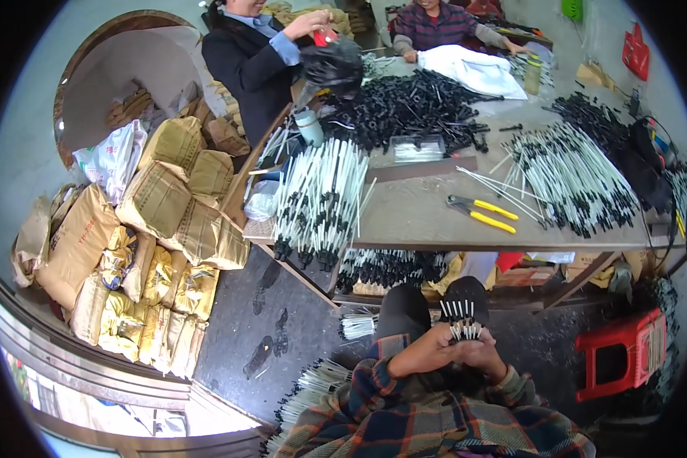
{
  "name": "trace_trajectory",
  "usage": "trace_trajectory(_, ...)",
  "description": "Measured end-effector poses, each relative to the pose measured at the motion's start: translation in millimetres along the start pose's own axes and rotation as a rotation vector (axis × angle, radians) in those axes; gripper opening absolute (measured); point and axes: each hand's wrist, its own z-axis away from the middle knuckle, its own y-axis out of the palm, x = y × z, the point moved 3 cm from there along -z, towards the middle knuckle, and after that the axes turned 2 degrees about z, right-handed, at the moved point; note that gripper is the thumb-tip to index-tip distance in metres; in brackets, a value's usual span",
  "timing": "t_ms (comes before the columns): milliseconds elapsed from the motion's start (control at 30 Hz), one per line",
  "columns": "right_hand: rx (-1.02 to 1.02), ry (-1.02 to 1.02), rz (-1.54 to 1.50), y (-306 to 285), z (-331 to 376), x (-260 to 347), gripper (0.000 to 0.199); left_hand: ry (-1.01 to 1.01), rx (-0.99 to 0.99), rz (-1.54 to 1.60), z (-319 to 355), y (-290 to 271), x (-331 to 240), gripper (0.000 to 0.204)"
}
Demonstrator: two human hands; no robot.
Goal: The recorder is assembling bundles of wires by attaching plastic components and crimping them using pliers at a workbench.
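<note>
Rods [466, 332], pale with black parts, pointed lengthwise toward the bench [412, 212] from my left hand [427, 349] and right hand [482, 354], equally near, their shared grip closed around the near ends.

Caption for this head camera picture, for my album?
Both hands hold black-and-white rods near a table bearing yellow-handled pliers.

From my feed, the held rods [466, 330] show white and black, as do the bundles [576, 179] on the greyish-brown counter [412, 217]. I see yellow handles on the pliers [493, 222], solid black across the parts pile [420, 103], white on the cloth [473, 70], pale blue on the cup [309, 127], red on the stool [636, 355]. The sacks [156, 198] read tan; the shirt [435, 424] is plaid in dark blue, orange and beige.
</note>
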Motion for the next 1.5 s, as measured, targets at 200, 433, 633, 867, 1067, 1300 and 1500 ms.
trace_trajectory(200,-0.031,0.214,-0.221,4.8,-1.9,-43.1,0.034,-0.186,-0.184,0.261,-16.4,-11.4,24.0,0.024)
trace_trajectory(433,-0.033,0.391,-0.519,6.5,-26.0,11.8,0.036,-0.192,-0.24,0.518,-27.1,-26.3,34.4,0.025)
trace_trajectory(633,-0.131,0.404,-0.433,1.5,-29.4,8.7,0.038,-0.22,-0.195,0.369,-37.0,-34.2,35.0,0.023)
trace_trajectory(867,-0.083,0.201,-0.276,1.4,-30.3,2.1,0.043,-0.304,-0.205,0.33,-39.8,-33.9,36.6,0.021)
trace_trajectory(1067,-0.15,0.281,-0.284,-1.7,-33.5,-3.8,0.041,-0.276,-0.186,0.317,-43.5,-36.5,30.9,0.022)
trace_trajectory(1300,-0.189,0.261,-0.337,2.8,-31.6,-4.2,0.042,-0.234,-0.18,0.287,-42.9,-35.4,23.6,0.023)
trace_trajectory(1500,-0.183,0.268,-0.35,3.9,-32.7,-5.5,0.045,-0.248,-0.165,0.299,-42.3,-38.2,24.9,0.022)
